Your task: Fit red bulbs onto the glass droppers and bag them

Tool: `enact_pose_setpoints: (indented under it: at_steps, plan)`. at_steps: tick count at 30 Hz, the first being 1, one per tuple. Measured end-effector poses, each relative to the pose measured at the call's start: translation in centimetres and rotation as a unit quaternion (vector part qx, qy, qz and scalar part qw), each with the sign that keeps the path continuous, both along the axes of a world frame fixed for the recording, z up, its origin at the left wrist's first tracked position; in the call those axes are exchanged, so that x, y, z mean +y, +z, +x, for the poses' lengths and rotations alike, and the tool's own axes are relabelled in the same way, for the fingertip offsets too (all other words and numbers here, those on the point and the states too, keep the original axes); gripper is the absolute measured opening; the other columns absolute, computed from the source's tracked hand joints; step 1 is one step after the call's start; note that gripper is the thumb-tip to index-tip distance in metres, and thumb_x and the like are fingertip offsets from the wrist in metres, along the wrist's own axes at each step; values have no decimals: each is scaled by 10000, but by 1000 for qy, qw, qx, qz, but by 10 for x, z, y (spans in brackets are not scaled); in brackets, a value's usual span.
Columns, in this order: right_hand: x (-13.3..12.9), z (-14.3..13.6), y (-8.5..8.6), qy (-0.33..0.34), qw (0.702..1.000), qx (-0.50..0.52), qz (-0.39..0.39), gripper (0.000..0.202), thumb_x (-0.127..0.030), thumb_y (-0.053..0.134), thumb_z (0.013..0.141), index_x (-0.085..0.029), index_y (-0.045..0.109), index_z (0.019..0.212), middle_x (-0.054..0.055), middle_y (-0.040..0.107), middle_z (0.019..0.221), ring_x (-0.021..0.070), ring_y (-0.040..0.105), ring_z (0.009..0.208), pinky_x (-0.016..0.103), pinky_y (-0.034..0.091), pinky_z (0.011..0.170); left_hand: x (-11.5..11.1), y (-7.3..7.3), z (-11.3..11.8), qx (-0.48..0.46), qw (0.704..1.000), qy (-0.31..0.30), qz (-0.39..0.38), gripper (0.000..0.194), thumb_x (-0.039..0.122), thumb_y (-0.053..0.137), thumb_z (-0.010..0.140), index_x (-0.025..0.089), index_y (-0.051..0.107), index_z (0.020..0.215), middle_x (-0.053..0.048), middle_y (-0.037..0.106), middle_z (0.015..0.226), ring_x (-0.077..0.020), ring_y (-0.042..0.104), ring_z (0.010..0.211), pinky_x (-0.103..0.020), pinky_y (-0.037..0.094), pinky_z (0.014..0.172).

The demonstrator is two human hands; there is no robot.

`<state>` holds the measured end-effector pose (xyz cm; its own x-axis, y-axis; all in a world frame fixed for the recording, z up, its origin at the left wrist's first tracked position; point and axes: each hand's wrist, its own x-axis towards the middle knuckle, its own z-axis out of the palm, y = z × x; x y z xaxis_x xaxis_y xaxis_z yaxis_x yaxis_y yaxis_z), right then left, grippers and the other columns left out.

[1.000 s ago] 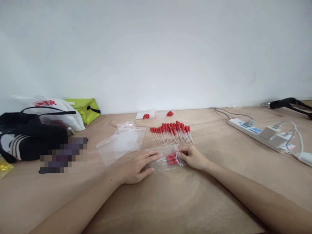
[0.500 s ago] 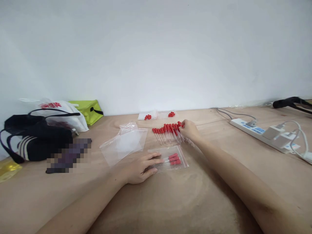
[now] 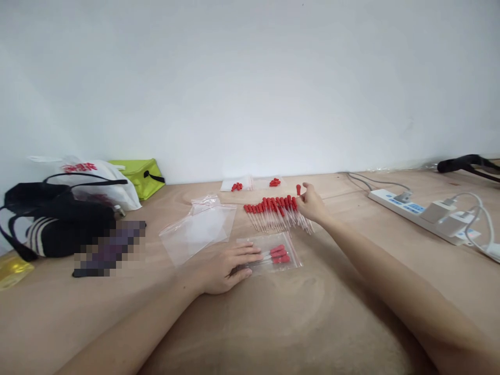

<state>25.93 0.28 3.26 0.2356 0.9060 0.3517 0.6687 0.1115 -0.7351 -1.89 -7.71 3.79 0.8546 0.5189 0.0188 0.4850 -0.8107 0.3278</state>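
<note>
On table (image 3: 273,323): droppers (image 3: 272,207) behind front bag (image 3: 273,241) — other bags (image 3: 203,226) left, power strip (image 3: 417,217) right.

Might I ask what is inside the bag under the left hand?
Red-bulbed droppers lie inside the zip bag, bulbs toward the zip. The left hand covers part of its other end, hiding anything there.

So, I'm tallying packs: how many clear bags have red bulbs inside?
3: the front bag, partly under the left hand, plus the back-left bag and the back-right bag, side by side near the wall. Others could be hidden.
</note>
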Motion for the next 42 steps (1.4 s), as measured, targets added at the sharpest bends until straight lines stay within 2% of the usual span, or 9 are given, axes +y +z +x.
enact_pose_setpoints:
  at_steps: [5,12,18,27,31,34,37,40,42]
  plan:
    - [-46,8,-19,58,968,243,23,564,-305,497,700,-180,240,1186,-88,448,582,104,486,418,258,432,448,1,0,1,-5,1000,0,-16,395,261,388,862,335,392,1250,44,439,1293,-189,283,1258,-405,280,1015]
    - [-74,-7,-38,49,916,397,8,450,-361,606,616,-233,321,940,-84,471,609,111,548,482,279,490,487,1,0,2,-7,1000,2,-27,404,222,382,859,351,398,1242,53,441,1290,-194,273,1263,-418,278,1013]
    - [-83,-24,-40,127,878,461,-25,381,-454,567,654,-233,341,867,-60,543,627,108,574,531,302,498,576,-1,3,0,0,1000,24,-1,443,293,397,858,332,319,1292,24,376,1340,-214,301,1248,-418,281,1009]
    - [-88,-27,-39,110,865,489,-26,395,-427,609,621,-235,331,826,-70,549,607,103,567,523,264,473,546,-2,6,1,37,999,34,10,476,330,383,860,298,269,1321,3,353,1355,-220,318,1237,-402,281,1009]
    - [-88,-36,-41,118,886,447,-43,364,-422,617,615,-227,354,771,-64,547,609,99,537,490,254,454,503,-2,7,2,31,999,30,18,491,326,385,859,296,247,1329,-7,316,1375,-215,318,1237,-392,286,1005]
    - [-86,-37,-46,141,929,332,-81,235,-373,591,654,-205,448,734,-45,530,579,99,493,463,245,419,463,-1,5,1,28,999,31,23,490,337,377,864,304,234,1332,-2,293,1386,-213,315,1238,-391,285,1005]
    - [-85,-35,-47,169,967,177,-63,110,-289,526,707,-186,560,685,5,563,666,130,528,590,295,448,595,-1,4,0,28,999,32,25,486,345,374,866,311,234,1330,5,294,1385,-214,309,1240,-392,278,1010]
    - [-85,-31,-44,231,972,53,-12,204,-194,452,731,-185,603,595,30,581,762,155,537,774,321,420,767,-1,4,0,33,999,29,21,481,328,373,867,302,242,1329,1,302,1382,-211,300,1245,-394,274,1013]
    - [-82,-28,-41,256,966,29,-14,230,-171,426,736,-183,618,609,28,591,756,152,541,780,305,420,764,-1,3,1,33,999,23,20,461,307,371,868,309,269,1318,1,298,1383,-210,303,1244,-401,278,1010]
